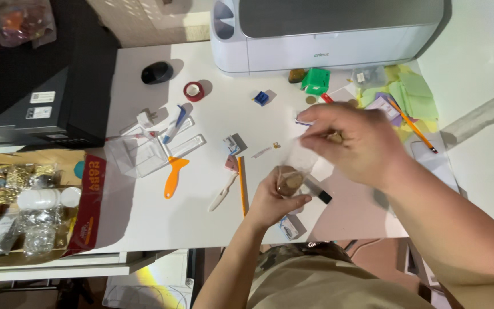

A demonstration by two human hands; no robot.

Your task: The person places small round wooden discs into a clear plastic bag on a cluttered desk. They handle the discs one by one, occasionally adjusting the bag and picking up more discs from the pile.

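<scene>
Left hand [273,200] is up off the white worktop [212,194], fingers curled snugly around a small round brownish object [290,183] that looks like a little lidded jar or disc, though blur keeps me from saying which. It sits at the top of the fist, face turned up toward the camera. Right hand [353,143] hovers just above and to the right of it, fingers bent and drawn together in a pinch over a thin clear plastic sleeve [307,157] that hangs down toward the brown piece; whether the fingertips actually grip the sleeve I cannot tell. So the round piece lies just below and left of the right hand, nearly touching the sleeve's lower edge, and the left hand is the one that has it.

Moving outward: a small black-and-white block [322,196] lies just right of the left hand, under the right wrist. A yellow pencil [241,186] runs lengthwise toward the person, just left of the left hand, with a white plastic stick tool [222,193] beside it. Further left, an orange plastic scraper [172,176] and a clear plastic tray [138,151]. Up the worktop, a red tape roll [193,90], a black computer mouse [156,72], a small blue cube [261,98], a green plastic box [316,80] and a big white cutting machine [327,34]. Nothing lies between the two hands.
</scene>
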